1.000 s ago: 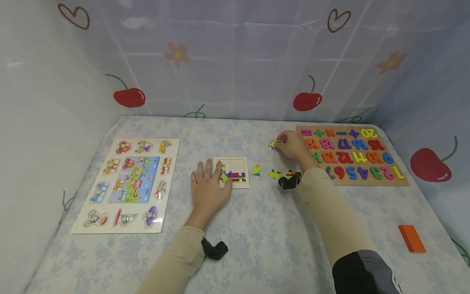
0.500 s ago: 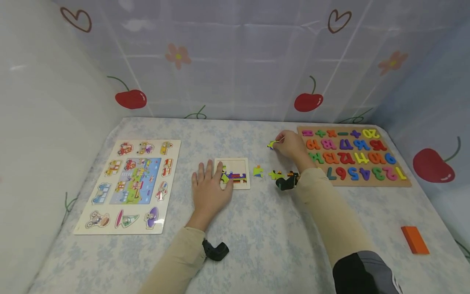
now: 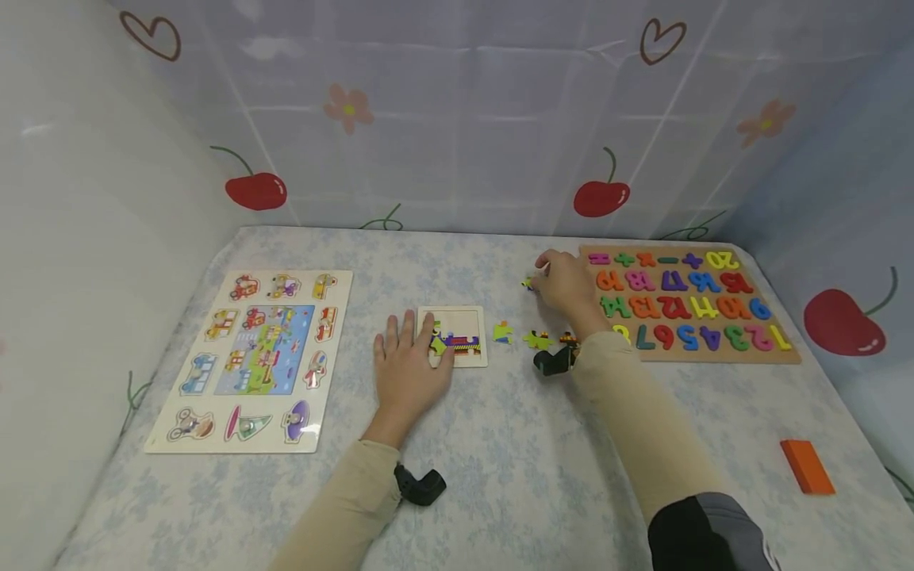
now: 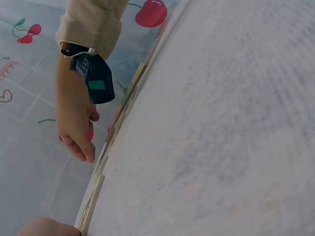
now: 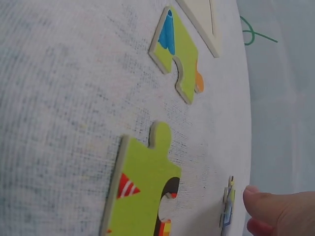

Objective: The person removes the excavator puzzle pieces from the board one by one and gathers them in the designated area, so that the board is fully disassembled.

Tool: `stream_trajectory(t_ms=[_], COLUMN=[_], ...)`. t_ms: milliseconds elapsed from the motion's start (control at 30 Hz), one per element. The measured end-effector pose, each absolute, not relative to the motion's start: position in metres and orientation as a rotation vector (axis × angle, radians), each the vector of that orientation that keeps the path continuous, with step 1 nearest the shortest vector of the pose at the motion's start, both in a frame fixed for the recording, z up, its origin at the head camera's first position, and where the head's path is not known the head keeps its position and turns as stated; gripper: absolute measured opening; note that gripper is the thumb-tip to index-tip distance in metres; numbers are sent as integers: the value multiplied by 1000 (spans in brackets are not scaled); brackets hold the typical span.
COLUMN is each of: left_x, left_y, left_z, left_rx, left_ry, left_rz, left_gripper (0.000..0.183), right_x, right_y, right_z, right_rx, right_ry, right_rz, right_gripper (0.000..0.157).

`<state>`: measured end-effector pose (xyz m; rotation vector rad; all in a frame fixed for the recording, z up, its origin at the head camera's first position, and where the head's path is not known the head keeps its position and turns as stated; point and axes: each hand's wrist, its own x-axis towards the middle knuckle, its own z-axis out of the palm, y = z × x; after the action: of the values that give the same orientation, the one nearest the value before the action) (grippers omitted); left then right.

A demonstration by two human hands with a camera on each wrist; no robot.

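My left hand (image 3: pixel 405 361) lies flat on the table, its straight fingers touching the left edge of a small wooden puzzle frame (image 3: pixel 464 319) that holds a few fitted pieces. My right hand (image 3: pixel 566 285) is farther back, beside the number board, and pinches a small green puzzle piece (image 3: pixel 528 283). In the right wrist view that piece (image 5: pixel 229 206) stands on edge at the cloth, next to a fingertip (image 5: pixel 275 206). Loose green pieces (image 3: pixel 502 333) (image 3: pixel 537 341) lie between the frame and my right wrist; the right wrist view shows them close up (image 5: pixel 174 54) (image 5: pixel 142 187).
A number board (image 3: pixel 781 355) with coloured foam numbers lies at the right. A vehicle peg puzzle (image 3: pixel 336 349) lies at the left. An orange block (image 3: pixel 807 466) sits near the front right. Curtain walls with cherries surround the table.
My right hand has lowered slightly toward the table, and the green piece now shows less past its fingers. The left hand has stayed put.
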<state>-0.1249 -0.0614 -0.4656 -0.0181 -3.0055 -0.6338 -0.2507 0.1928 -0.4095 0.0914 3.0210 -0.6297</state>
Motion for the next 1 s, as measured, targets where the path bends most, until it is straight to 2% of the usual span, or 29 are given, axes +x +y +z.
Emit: stream_trajectory(t_ms=[367, 667, 1000], left_x=[-125, -126, -129], left_y=[-65, -72, -74], left_z=[-464, -463, -468], left_rx=[0, 56, 53], left_ry=[-3011, -3020, -3021], left_rz=[-720, -708, -685], left_gripper=[84, 66, 63], right_x=[-238, -222, -211], right_y=[174, 144, 108], right_z=[-402, -391, -406], right_rx=[-91, -204, -446], right_ry=[3009, 2915, 2825], right_rz=[-746, -766, -796], right_gripper=[29, 29, 23])
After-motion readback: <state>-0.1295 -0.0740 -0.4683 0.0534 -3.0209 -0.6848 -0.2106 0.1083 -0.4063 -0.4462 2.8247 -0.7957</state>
